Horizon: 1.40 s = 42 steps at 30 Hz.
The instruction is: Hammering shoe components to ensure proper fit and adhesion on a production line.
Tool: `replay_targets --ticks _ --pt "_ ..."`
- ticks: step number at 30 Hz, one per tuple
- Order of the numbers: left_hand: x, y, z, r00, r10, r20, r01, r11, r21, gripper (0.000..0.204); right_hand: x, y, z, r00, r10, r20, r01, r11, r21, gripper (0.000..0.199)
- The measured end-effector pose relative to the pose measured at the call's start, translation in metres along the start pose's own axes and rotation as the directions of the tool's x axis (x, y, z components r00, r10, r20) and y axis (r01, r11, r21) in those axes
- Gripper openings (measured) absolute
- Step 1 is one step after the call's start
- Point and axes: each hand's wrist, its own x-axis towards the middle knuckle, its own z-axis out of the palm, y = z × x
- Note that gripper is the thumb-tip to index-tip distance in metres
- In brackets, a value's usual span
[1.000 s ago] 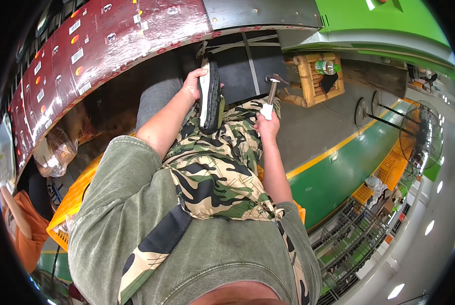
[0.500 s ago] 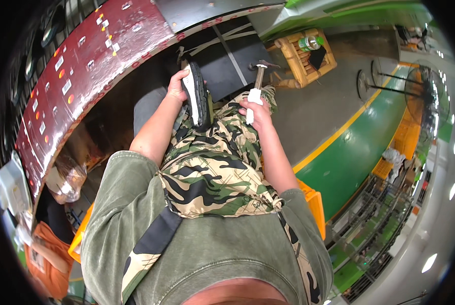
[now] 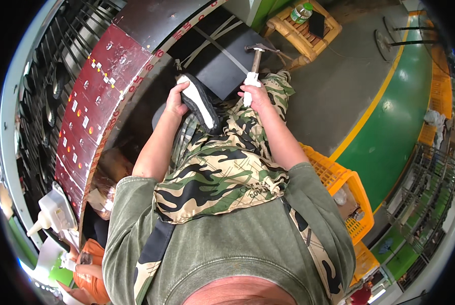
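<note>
My left hand (image 3: 177,99) is closed round the side of a black-and-white shoe (image 3: 199,104), above my lap. A long white face of the shoe, bordered in black, is turned up, and its near end rests by the camouflage apron (image 3: 217,188). In my right hand (image 3: 258,96) is a hammer (image 3: 256,66), gripped by its white-wrapped handle. The hammer's dark metal head points away from me, to the right of the shoe and apart from it.
A dark red bench top (image 3: 92,101) with stickers curves along the left. Ahead sits a black box (image 3: 220,53) with pale straps. A bamboo stool (image 3: 308,43) bears a bottle and a dark flat item. Yellow crates (image 3: 357,203) stand at my right; a co-worker in orange (image 3: 92,269) is lower left.
The shoe has turned in my left hand, so its white face shows more and its black treaded side less. My right hand keeps its hold on the hammer. The whole view has shifted.
</note>
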Motion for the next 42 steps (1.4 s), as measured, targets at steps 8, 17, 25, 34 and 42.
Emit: replay_targets --ticks 8,17,25,34,42 --pt "-0.001 0.001 0.043 0.973 -0.232 -0.004 0.209 0.867 0.453 0.037 -0.041 -0.002 0.028 0.975 -0.15 -0.165 0.042 0.85 -0.525 0.029" --pt "-0.032 -0.062 0.04 0.994 0.03 -0.106 0.039 0.804 0.593 0.076 -0.042 0.009 0.007 0.958 -0.284 -0.039 0.09 0.424 -0.901 0.025" --pt "-0.005 -0.027 0.009 0.938 -0.345 0.045 0.284 0.835 0.472 0.041 -0.074 -0.086 0.07 0.98 -0.195 0.038 0.145 0.569 -0.809 0.034" --pt "-0.018 -0.032 0.019 0.975 -0.212 0.065 0.151 0.851 0.503 0.055 -0.049 -0.033 0.079 0.897 -0.374 0.234 0.295 0.116 -0.948 0.043" --pt "-0.009 -0.036 0.004 0.981 -0.186 0.061 0.139 0.88 0.454 0.054 -0.084 -0.118 0.136 0.653 -0.678 0.337 0.664 0.299 -0.686 0.034"
